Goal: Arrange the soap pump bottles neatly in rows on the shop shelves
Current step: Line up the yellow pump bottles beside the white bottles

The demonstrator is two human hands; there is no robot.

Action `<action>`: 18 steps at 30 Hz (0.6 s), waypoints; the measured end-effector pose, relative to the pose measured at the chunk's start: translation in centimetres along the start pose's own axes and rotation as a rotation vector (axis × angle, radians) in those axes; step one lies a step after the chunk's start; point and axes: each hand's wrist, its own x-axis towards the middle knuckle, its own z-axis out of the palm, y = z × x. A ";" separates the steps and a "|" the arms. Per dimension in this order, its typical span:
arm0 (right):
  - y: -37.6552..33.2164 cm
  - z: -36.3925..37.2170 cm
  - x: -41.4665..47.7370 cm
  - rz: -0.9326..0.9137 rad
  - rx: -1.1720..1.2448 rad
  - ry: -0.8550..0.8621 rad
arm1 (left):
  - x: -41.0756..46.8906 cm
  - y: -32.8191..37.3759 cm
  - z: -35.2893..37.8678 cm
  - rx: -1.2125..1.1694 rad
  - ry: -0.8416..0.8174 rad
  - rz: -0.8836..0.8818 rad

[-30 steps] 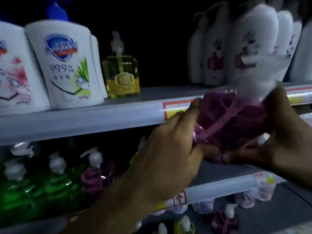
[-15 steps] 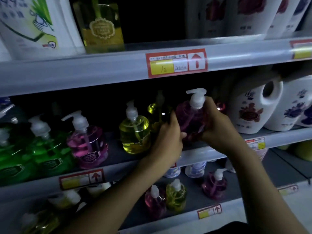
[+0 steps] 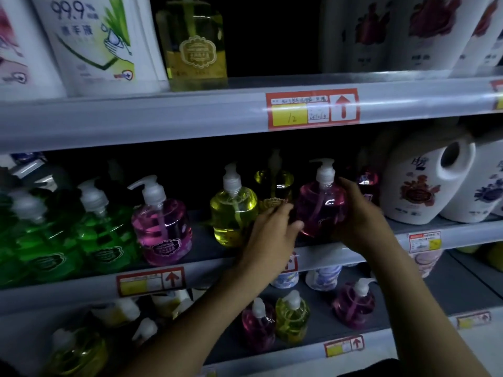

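A pink soap pump bottle [image 3: 317, 208] stands on the middle shelf [image 3: 212, 270], and my right hand [image 3: 359, 221] curls round its right side. My left hand [image 3: 269, 235] touches its left side with loosely spread fingers. Left of it a yellow pump bottle [image 3: 232, 213] stands, with another yellow one [image 3: 273, 186] behind. Further left are a second pink bottle [image 3: 162, 227] and several green bottles [image 3: 81, 235]. A dark pink bottle [image 3: 367, 180] sits behind my right hand.
White handled jugs [image 3: 424, 186] stand right of the pink bottle. The upper shelf [image 3: 163, 115] holds white refill bottles [image 3: 95, 42] and a yellow square bottle [image 3: 194, 47]. The lower shelf [image 3: 408, 327] carries small pink [image 3: 353, 303] and yellow pump bottles [image 3: 291, 317].
The pink bottle came down from in front of the upper shelf onto the middle shelf. Since half a second ago my hands stay at its sides, and the view moved closer.
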 end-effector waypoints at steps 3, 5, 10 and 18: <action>-3.1 -0.4 -1.5 0.002 -0.082 0.433 | -3.5 -2.1 -3.4 -0.015 0.342 0.009; -5.4 0.7 -2.1 -0.117 0.035 0.450 | -4.1 -3.9 -4.6 -0.013 0.490 -0.043; -8.0 5.7 -2.5 -0.213 0.109 -0.140 | -3.6 -5.9 -4.7 0.046 0.296 -0.255; -7.9 7.5 -1.5 -0.231 0.256 -0.327 | -2.3 -6.6 -6.1 -0.166 0.123 -0.349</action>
